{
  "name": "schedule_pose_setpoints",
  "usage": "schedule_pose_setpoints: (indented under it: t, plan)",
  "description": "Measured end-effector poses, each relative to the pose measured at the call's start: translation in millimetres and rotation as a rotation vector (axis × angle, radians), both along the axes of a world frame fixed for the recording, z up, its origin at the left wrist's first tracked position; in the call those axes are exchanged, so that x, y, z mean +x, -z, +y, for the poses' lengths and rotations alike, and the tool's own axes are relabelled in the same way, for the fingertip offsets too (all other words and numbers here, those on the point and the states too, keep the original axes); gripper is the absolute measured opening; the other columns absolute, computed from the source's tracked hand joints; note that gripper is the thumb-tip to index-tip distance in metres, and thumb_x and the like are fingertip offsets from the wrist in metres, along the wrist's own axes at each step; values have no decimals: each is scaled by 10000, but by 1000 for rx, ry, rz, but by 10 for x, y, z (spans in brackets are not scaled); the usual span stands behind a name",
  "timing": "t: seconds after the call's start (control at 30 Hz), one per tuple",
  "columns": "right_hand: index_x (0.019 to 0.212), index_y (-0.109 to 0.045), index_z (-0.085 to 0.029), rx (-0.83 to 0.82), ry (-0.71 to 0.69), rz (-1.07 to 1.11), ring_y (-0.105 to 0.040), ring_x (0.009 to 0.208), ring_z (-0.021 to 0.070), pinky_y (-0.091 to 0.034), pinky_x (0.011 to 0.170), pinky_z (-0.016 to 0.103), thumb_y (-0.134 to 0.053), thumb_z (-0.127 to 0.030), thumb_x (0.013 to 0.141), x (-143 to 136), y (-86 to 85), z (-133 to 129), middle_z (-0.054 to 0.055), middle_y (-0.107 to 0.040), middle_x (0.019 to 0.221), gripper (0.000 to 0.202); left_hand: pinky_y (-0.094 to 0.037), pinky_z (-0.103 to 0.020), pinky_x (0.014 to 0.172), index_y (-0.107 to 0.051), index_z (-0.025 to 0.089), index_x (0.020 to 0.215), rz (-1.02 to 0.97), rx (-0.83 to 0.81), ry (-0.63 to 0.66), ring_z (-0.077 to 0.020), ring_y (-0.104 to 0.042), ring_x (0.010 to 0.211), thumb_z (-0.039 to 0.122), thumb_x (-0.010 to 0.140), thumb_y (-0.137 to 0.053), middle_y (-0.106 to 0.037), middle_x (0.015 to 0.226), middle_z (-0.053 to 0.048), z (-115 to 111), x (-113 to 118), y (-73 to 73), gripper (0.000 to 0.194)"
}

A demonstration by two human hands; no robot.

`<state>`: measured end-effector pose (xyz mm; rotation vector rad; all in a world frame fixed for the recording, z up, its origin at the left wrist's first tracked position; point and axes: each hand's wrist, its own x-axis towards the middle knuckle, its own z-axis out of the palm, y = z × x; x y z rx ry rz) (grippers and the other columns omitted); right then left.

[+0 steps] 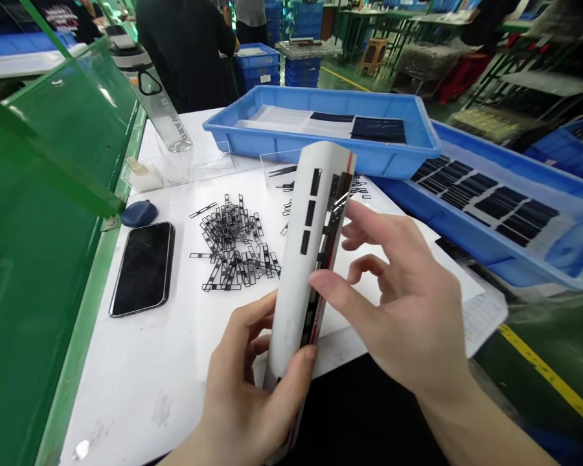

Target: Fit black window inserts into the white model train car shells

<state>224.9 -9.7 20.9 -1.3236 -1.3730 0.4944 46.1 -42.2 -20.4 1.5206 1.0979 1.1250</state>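
My left hand (262,382) is wrapped round the lower end of a long white shell (294,278) with black window shapes and a red stripe, which stands tilted up over the table. On the shell's right side, the thumb and fingers of my right hand (393,285) are at a dark glossy strip (333,223); whether they pinch it is unclear. Behind the shell, to its left, small black rectangular frames (233,243) lie in a loose pile on a white sheet. More of these frames are partly hidden behind the shell.
A black phone (143,268), a dark blue case (138,213) and a clear bottle (162,107) stand or lie at the left by a green partition (78,129). Two blue trays (320,139) (568,272) with black strips are at the back and right. People are beyond.
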Motion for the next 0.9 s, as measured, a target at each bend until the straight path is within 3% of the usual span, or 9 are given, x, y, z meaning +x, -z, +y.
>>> schedule_pose_setpoints:
  t: [0.13,0.27,0.37,0.5,0.6,0.77,0.9]
  plan:
    - [1409,-661,-314,-3,65,61,-632,993,238,-569,630,336,-834,-274,860,-93,30,-54,71,-623,1185,578,-627,-285,904,-591,386,1408,11,18,-33,-227,-709,1175,150,947,-747,-736,1330,-15,-12,16,9,541]
    - [1394,-650,-337,-76,47,249,-680,943,209,-595,605,305,-829,-248,867,-134,42,-87,40,-658,1145,564,-622,-247,906,-584,434,1418,2,-11,-4,-195,-707,1185,169,951,-758,-737,1344,28,1,43,20,564]
    - [1365,-652,-354,-71,31,268,-680,947,191,-601,622,285,-814,-197,867,-120,15,-86,20,-642,1102,546,-613,-228,923,-586,446,1419,10,-14,2,-173,-700,1180,172,957,-755,-735,1339,50,-3,58,16,563]
    - [1433,-575,-359,-102,-21,320,-696,894,176,-622,622,290,-780,-192,881,-52,-1,-21,35,-609,1217,612,-597,-231,900,-602,392,1389,34,-7,-19,-168,-712,1109,178,956,-752,-749,1281,30,-23,48,8,505]
    - [1470,-519,-370,-200,-120,460,-719,823,169,-660,675,311,-811,-203,850,18,5,61,27,-670,1235,705,-581,-253,862,-612,346,1340,37,-53,15,-172,-728,1015,216,973,-731,-770,1196,10,-23,24,-7,407]
    - [1057,-743,-239,-251,-262,600,-722,715,138,-619,599,226,-872,-180,809,62,21,127,-8,-793,908,285,-557,-255,774,-662,318,1237,22,-159,59,-167,-725,910,307,1005,-694,-784,1133,0,12,1,-62,234]
    - [965,-768,-219,-253,-317,635,-703,674,105,-593,578,185,-859,-187,848,47,22,124,-14,-796,879,152,-552,-267,746,-669,273,1174,10,-200,45,-185,-731,873,342,994,-703,-791,1050,-16,8,16,-77,196]
